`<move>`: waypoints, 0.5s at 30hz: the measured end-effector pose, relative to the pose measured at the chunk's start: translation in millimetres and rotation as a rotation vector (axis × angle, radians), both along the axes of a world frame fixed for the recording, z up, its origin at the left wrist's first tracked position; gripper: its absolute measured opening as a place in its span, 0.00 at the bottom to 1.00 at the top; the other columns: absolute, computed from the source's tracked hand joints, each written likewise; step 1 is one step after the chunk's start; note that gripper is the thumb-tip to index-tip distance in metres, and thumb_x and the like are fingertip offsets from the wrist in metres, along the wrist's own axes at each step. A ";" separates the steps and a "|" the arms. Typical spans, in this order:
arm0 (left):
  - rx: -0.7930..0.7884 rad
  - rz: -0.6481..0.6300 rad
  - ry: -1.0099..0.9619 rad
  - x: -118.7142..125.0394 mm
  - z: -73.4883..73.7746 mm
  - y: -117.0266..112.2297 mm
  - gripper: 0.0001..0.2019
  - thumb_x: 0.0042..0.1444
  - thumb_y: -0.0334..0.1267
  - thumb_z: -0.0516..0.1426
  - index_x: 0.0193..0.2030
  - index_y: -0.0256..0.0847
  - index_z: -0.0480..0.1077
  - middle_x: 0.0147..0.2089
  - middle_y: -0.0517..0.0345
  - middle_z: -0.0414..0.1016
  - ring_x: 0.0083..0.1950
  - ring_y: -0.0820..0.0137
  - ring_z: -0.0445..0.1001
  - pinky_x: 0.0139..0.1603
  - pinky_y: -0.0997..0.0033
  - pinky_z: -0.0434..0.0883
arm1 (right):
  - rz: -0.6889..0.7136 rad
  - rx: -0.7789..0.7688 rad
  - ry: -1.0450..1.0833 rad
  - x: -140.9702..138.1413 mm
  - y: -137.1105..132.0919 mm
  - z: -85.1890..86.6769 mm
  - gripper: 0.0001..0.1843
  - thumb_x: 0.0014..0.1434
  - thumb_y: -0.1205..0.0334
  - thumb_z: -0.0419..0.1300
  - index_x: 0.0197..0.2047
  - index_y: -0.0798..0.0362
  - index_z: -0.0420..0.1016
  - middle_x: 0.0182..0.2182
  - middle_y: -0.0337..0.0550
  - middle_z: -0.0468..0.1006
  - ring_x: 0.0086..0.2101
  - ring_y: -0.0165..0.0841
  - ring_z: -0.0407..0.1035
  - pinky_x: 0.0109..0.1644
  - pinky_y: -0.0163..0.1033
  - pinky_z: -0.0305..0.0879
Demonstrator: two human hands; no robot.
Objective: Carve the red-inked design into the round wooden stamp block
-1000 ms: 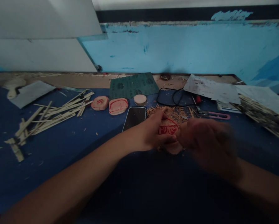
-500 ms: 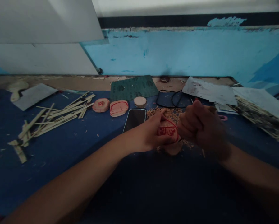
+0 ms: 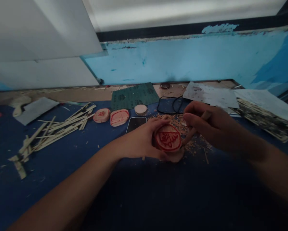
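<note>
A round wooden disc (image 3: pixel 168 137) with a red outline and a red drawn pattern is gripped at its left side by my left hand (image 3: pixel 142 138), thumb and fingers curved round the rim. Beneath it, another pale wood piece (image 3: pixel 177 157) shows in part. My right hand (image 3: pixel 212 125) is closed around a slim wooden-handled carving tool (image 3: pixel 190 136), held slanted. Its dark tip points down beside the disc's right edge; whether it touches cannot be made out. Wood shavings (image 3: pixel 177 121) lie behind the disc and to its right.
A phone (image 3: pixel 136 123) lies left of the disc. Beyond it are two red-marked wood pieces (image 3: pixel 119 117), a plain wood disc (image 3: pixel 140 109), green sandpaper (image 3: pixel 134 97) and a black cord (image 3: pixel 169 106). Split sticks (image 3: pixel 62 125) spread at left; papers (image 3: pixel 211 94) and a stick bundle (image 3: pixel 264 117) sit right.
My right hand has gone from a tight fist to a looser grip that shows the tool's handle. The disc's patterned face is now more fully exposed in my left hand. The view has shifted slightly.
</note>
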State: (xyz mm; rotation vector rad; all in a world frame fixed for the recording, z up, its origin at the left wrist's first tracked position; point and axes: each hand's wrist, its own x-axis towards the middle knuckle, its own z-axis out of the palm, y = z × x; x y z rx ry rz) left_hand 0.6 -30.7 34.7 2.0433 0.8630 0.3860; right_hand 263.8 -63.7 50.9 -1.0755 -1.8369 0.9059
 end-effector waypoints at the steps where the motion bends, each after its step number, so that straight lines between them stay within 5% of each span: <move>1: -0.002 -0.005 0.005 -1.2 0.7 0.5 0.49 0.49 0.46 0.78 0.78 0.47 0.68 0.81 0.42 0.67 0.76 0.45 0.73 0.72 0.48 0.75 | -0.016 0.030 -0.032 1.4 0.5 1.0 0.17 0.77 0.47 0.65 0.40 0.49 0.81 0.19 0.35 0.70 0.18 0.28 0.59 0.19 0.38 0.47; 7: -0.065 0.075 0.040 1.3 11.4 -0.4 0.42 0.58 0.56 0.73 0.75 0.45 0.71 0.64 0.46 0.82 0.57 0.53 0.83 0.51 0.60 0.80 | 0.071 -0.102 0.212 -11.2 -5.4 11.2 0.27 0.78 0.42 0.60 0.31 0.50 0.80 0.28 0.43 0.79 0.29 0.34 0.76 0.32 0.38 0.73; 11: 0.030 0.028 0.049 3.3 12.5 -2.7 0.24 0.69 0.63 0.61 0.49 0.41 0.80 0.44 0.55 0.82 0.41 0.63 0.78 0.39 0.67 0.71 | 0.206 -0.304 0.532 -25.5 -15.4 18.4 0.27 0.75 0.39 0.64 0.28 0.48 0.75 0.20 0.37 0.72 0.26 0.36 0.76 0.34 0.41 0.73; 15: 0.028 0.057 0.057 10.2 8.6 -6.6 0.37 0.77 0.69 0.43 0.35 0.42 0.76 0.32 0.54 0.79 0.35 0.63 0.77 0.37 0.66 0.68 | 0.322 -0.428 0.719 -33.8 -21.2 16.3 0.28 0.77 0.42 0.62 0.29 0.47 0.68 0.17 0.31 0.61 0.20 0.31 0.62 0.28 0.39 0.63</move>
